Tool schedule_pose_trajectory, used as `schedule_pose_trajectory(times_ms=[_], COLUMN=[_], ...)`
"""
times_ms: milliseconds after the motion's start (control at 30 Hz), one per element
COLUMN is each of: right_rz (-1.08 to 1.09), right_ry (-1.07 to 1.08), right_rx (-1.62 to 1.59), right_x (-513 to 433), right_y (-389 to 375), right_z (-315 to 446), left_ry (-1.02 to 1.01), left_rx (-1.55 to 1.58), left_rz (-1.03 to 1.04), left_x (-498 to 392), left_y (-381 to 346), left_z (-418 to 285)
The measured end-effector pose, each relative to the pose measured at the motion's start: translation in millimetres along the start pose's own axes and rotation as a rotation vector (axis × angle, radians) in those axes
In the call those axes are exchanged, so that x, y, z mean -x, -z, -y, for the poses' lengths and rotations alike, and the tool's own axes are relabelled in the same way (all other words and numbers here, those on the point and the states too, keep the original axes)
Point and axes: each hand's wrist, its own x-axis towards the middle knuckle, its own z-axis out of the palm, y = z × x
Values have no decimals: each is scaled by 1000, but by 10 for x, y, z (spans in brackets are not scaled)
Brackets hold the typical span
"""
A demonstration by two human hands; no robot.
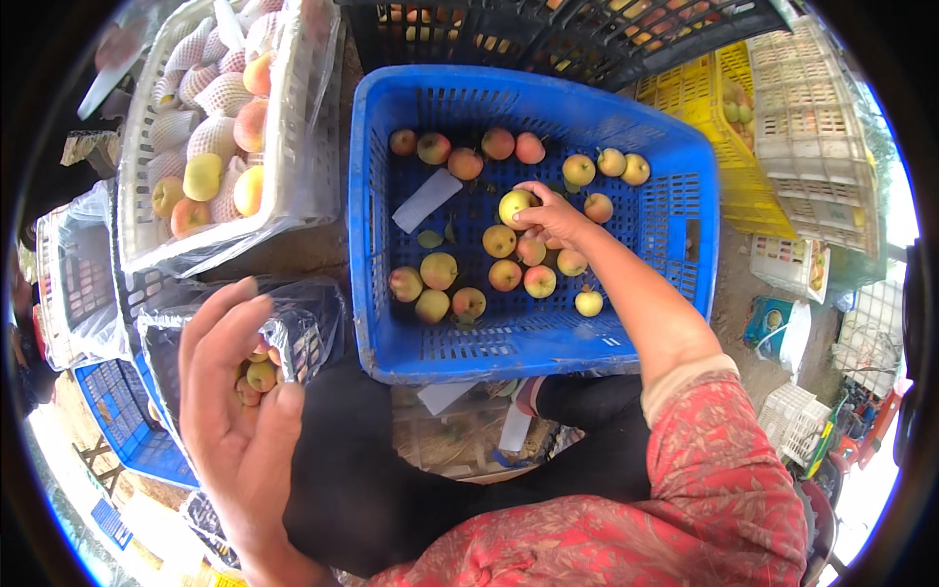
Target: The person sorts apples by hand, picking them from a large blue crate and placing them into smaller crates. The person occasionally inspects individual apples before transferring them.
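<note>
Before me stands a large blue plastic crate (469, 363) with apples scattered across its slotted floor. My right hand (550, 216) reaches into it, its fingers closed around a yellow-green apple (516, 208). Below that hand sits a loose cluster of apples, among them a red-and-yellow apple (539, 281). A strip of white foam (428, 200) and a few leaves lie on the crate floor. Raised to the left of the crate is my left hand (238, 381), empty, its fingers apart and curved. Behind it, a plastic-lined crate (315, 308) holds several apples, partly hidden by the fingers.
At upper left, a white crate (293, 139) lined with clear film holds apples, many in foam nets (213, 139). A black crate (579, 44) of apples adjoins the blue crate's far side. Yellow crates (741, 161) and white crates (818, 132) stand at right.
</note>
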Motion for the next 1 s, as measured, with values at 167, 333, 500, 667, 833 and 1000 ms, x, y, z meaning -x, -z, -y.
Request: schedule_pose_trajectory(times_ms=[167, 333, 500, 667, 833, 1000], right_rz=[616, 499, 403, 208, 80, -128], right_ry=[108, 383, 604, 801, 848, 909], right_rx=[-566, -312, -110, 119, 289, 559], right_x=[911, 1921, 2675, 3103, 3287, 3232], right_y=[-249, -1017, -1685, -2015, -2139, -2263], right_z=[561, 1116, 1365, 1390, 1356, 1384], left_ry=[-110, -131, 10, 4, 20, -74], left_rx=[-82, 59, 543, 986, 1123, 1263], left_rz=[59, 179, 375, 404, 416, 395], left_x=[52, 234, 517, 843, 979, 967], left_y=[12, -8, 59, 84, 172, 205], left_z=[4, -18, -92, -132, -104, 10])
